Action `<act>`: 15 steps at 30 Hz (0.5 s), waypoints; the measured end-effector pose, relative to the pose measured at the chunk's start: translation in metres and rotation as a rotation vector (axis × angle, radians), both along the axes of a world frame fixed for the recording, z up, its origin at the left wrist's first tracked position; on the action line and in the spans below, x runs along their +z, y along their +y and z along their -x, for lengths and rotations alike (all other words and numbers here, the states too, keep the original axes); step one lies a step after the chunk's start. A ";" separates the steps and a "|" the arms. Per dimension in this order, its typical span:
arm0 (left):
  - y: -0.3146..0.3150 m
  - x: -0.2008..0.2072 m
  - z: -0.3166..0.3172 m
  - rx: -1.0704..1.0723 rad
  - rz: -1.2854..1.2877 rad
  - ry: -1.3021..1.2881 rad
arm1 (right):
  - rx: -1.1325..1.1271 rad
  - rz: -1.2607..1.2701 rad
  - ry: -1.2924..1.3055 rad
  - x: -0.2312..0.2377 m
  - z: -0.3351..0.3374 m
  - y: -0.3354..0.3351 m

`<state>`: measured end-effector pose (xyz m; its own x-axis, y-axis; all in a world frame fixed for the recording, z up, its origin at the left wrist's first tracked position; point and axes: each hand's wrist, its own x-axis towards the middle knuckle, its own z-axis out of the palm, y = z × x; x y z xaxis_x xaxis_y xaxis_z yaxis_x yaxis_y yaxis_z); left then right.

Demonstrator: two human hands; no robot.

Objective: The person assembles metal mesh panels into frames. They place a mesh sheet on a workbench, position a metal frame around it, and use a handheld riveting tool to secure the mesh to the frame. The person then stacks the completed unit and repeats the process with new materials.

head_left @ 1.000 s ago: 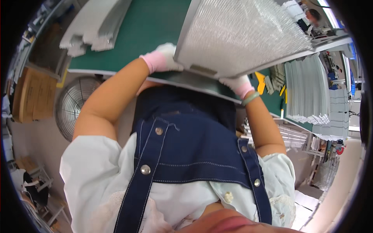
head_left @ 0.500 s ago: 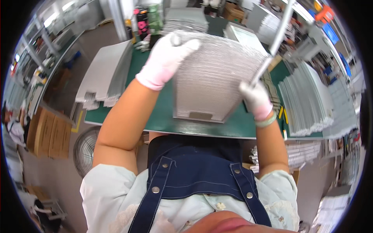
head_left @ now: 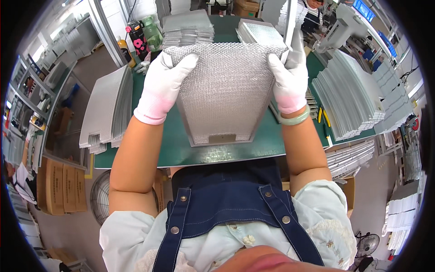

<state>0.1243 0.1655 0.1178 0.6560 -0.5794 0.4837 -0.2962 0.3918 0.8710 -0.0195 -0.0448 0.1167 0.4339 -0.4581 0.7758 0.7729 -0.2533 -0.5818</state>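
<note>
Head view: the left hand [head_left: 162, 81] and right hand [head_left: 292, 81] gripped a silver mesh panel [head_left: 226, 95] at its 2 upper corners, tilted over the green worktop [head_left: 269, 143]. Metal edging [head_left: 222, 144] appeared fitted along 3 sides; the top looked unedged, and a pale strip [head_left: 290, 22] stood beside the right hand.

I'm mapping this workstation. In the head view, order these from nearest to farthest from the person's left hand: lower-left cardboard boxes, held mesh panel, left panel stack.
1. Mesh panel, in the left hand
2. Panel stack, left of the hand
3. Cardboard boxes, lower left
</note>
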 end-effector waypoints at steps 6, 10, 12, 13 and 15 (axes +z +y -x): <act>0.004 -0.001 0.001 -0.014 -0.005 -0.014 | 0.064 0.402 0.377 0.031 0.020 -0.044; 0.005 0.003 0.003 -0.053 0.010 -0.016 | 0.211 0.332 0.400 0.039 0.019 -0.050; 0.003 0.002 0.009 -0.098 0.086 0.031 | 0.220 0.316 0.372 0.040 0.019 -0.050; 0.003 0.002 0.008 -0.086 0.067 0.006 | 0.183 0.369 0.411 0.043 0.019 -0.051; 0.004 0.002 0.004 -0.063 0.025 -0.041 | 0.107 0.470 0.491 0.053 0.022 -0.052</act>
<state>0.1200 0.1699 0.1198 0.5982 -0.6061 0.5243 -0.3052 0.4326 0.8483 -0.0410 -0.0965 0.1702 0.8104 -0.0560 0.5832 0.4823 -0.5016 -0.7182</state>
